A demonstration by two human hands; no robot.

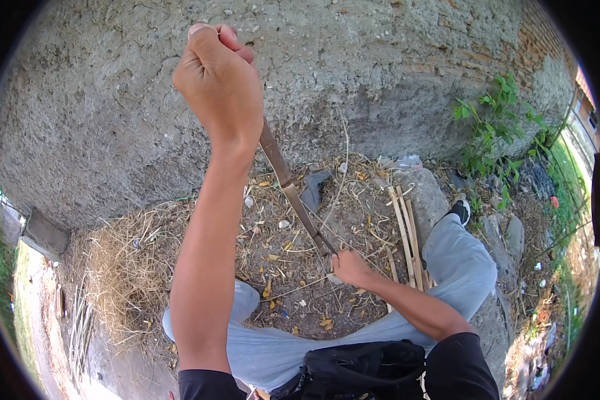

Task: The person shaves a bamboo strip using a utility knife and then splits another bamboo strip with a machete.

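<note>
My left hand (217,77) is raised high against the wall, its fingers closed in a fist. A brown bamboo strip (289,188) with visible joints slants down from behind that fist and wrist; its upper end is hidden by the hand. My right hand (352,269) is low, between my knees, closed at the strip's lower end. A thin dark piece meets its fingers there, too small to tell whether it is a blade or part of the strip.
Pale split bamboo strips (407,237) lie beside my right leg. Dry straw (123,270) is heaped at left. A rough grey wall (353,60) rises ahead, with a green plant (497,117) at its right. A grey stone block (421,193) and a black bag (363,367) on my lap are close by.
</note>
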